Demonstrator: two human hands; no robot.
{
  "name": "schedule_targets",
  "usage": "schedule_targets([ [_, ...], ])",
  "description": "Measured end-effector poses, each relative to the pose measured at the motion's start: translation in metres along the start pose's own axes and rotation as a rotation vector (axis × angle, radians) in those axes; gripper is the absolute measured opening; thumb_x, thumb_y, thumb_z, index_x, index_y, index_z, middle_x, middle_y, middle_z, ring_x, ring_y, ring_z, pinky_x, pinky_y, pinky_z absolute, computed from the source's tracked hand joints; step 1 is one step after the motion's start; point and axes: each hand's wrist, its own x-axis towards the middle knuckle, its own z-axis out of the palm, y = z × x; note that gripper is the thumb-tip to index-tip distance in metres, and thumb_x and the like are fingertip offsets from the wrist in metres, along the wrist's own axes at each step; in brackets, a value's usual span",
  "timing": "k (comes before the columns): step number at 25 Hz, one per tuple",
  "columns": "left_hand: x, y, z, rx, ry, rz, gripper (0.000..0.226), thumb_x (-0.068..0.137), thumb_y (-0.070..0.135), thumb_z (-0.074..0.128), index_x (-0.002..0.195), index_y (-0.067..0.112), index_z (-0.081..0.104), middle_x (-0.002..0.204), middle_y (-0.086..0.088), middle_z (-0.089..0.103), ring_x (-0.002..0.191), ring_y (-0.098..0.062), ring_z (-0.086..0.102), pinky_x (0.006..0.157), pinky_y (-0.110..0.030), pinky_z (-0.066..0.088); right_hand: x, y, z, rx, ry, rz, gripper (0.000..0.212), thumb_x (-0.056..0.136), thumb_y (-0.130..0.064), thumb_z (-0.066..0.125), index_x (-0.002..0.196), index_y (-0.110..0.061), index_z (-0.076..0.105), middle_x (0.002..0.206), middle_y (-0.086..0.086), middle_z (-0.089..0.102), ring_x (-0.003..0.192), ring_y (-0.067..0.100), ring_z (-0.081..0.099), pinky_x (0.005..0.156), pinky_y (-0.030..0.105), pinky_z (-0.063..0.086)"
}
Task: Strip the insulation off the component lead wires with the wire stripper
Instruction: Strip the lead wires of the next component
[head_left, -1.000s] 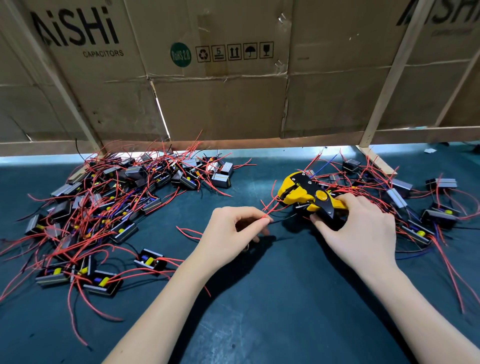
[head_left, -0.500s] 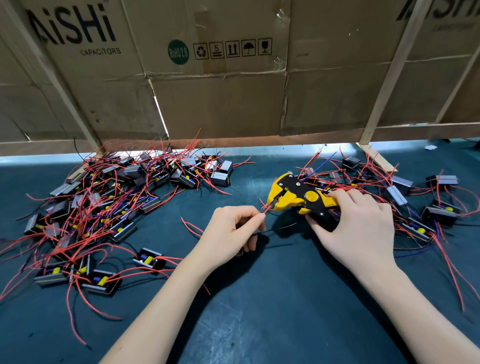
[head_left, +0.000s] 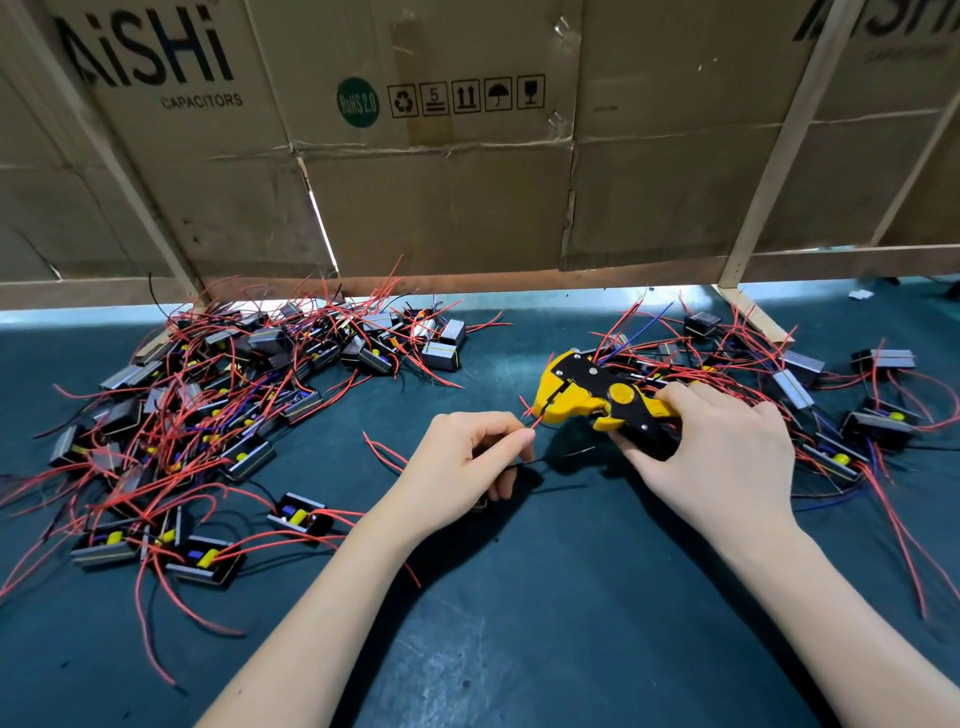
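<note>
Red lead wire (head_left: 531, 423) is pinched between thumb and forefinger of the left hand (head_left: 467, 462), its tip at the mouth of the yellow-and-black wire stripper (head_left: 597, 397), which sits just toward two o'clock of those fingers. The right hand (head_left: 727, 457) is wrapped round the stripper's handles, fingers curled over them. Whatever component the lead belongs to is hidden under the left palm; a thin black lead (head_left: 550, 460) trails out from under that hand toward three o'clock.

Risks, as I judge them: the tip looks barely entered in the jaws, so a squeeze now may clamp nothing or strip too short an end. The left fingertips sit very close to the mouth and could get nipped. If the pinch is loose, the tool's pull could drag the wire free instead of shedding insulation. Loose red leads from the right-hand pile lie against the tool and might snag in the jaws.

Counts: one stripper, two hands, one lead being fed. Components lie in two heaps on the dark green bench mat (head_left: 519, 623): a large tangled pile (head_left: 208, 415) at nine to ten o'clock, too knotted to count exactly, certainly dozens, and a smaller scatter (head_left: 831, 405) at two to three o'clock, roughly ten visible bodies.
</note>
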Motion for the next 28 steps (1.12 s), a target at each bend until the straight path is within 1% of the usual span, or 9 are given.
schedule_targets([
  [6,0.0,-0.001,-0.001,-0.003,-0.002,0.02,0.027,0.1,0.025,0.054,0.078,0.016,0.066,0.055,-0.006,0.062,0.049,-0.015,0.055,0.056,-0.032,0.049,0.001,0.001,-0.002,0.007,-0.008,-0.013,0.038,0.067,-0.047,0.083,0.075,-0.015,0.065,0.068,0.002,0.063,0.067,0.031,0.064,0.064,0.036,0.036],
  [8,0.0,-0.001,-0.001,-0.001,-0.001,0.027,0.027,0.1,0.025,0.055,0.078,0.016,0.066,0.054,-0.005,0.062,0.048,-0.015,0.055,0.056,-0.031,0.048,0.0,0.0,-0.003,-0.011,-0.025,0.007,0.039,0.065,-0.049,0.084,0.069,-0.016,0.065,0.062,0.003,0.062,0.061,0.033,0.062,0.059,0.033,0.035],
  [10,0.0,-0.002,-0.001,-0.002,-0.002,0.03,0.027,0.1,0.025,0.054,0.078,0.016,0.066,0.054,-0.004,0.062,0.048,-0.015,0.055,0.056,-0.029,0.047,0.0,0.0,-0.003,-0.013,0.005,0.038,0.041,0.063,-0.051,0.085,0.064,-0.017,0.062,0.057,0.003,0.06,0.055,0.033,0.061,0.054,0.028,0.031],
  [12,0.001,-0.004,-0.002,-0.005,-0.007,0.027,0.026,0.1,0.025,0.055,0.077,0.017,0.066,0.054,-0.002,0.062,0.049,-0.014,0.056,0.057,-0.028,0.047,-0.001,0.0,-0.001,-0.005,0.078,0.021,0.043,0.068,-0.056,0.08,0.071,-0.017,0.063,0.063,0.003,0.062,0.061,0.033,0.062,0.056,0.03,0.033],
  [14,0.001,-0.005,-0.003,-0.016,-0.021,0.02,0.023,0.097,0.024,0.059,0.077,0.015,0.065,0.054,0.0,0.061,0.049,-0.015,0.055,0.058,-0.026,0.048,0.0,0.002,0.003,-0.023,0.117,0.014,0.049,0.073,-0.06,0.069,0.088,-0.014,0.066,0.078,0.005,0.064,0.076,0.033,0.062,0.068,0.038,0.037],
  [16,0.002,-0.006,-0.006,-0.051,-0.036,0.02,0.018,0.094,0.022,0.065,0.079,0.012,0.066,0.055,0.0,0.059,0.05,-0.014,0.054,0.058,-0.024,0.047,0.001,0.006,0.006,-0.041,0.127,0.051,0.051,0.074,-0.058,0.071,0.097,-0.013,0.066,0.086,0.007,0.064,0.081,0.034,0.061,0.073,0.04,0.036],
  [19,0.003,-0.008,-0.009,-0.099,-0.022,0.011,0.014,0.091,0.017,0.069,0.08,0.009,0.069,0.055,0.002,0.056,0.05,-0.011,0.054,0.057,-0.02,0.046,0.0,0.012,0.008,-0.079,0.089,0.089,0.05,0.074,-0.057,0.074,0.097,-0.013,0.065,0.087,0.007,0.064,0.082,0.034,0.06,0.074,0.04,0.034],
  [23,0.004,-0.009,-0.009,-0.141,0.027,0.0,0.014,0.092,0.015,0.067,0.081,0.007,0.068,0.054,0.001,0.06,0.048,-0.015,0.055,0.056,-0.02,0.045,0.0,0.013,0.008,-0.102,0.039,0.07,0.05,0.07,-0.053,0.077,0.096,-0.012,0.065,0.085,0.009,0.063,0.082,0.035,0.06,0.075,0.041,0.034],
  [28,0.003,-0.01,-0.006,-0.136,0.047,-0.006,0.015,0.092,0.016,0.066,0.08,0.008,0.066,0.053,0.001,0.061,0.046,-0.016,0.056,0.057,-0.02,0.046,-0.002,0.007,0.008,-0.069,0.025,0.023,0.047,0.069,-0.053,0.077,0.092,-0.014,0.065,0.084,0.005,0.063,0.086,0.033,0.061,0.076,0.041,0.037],
])
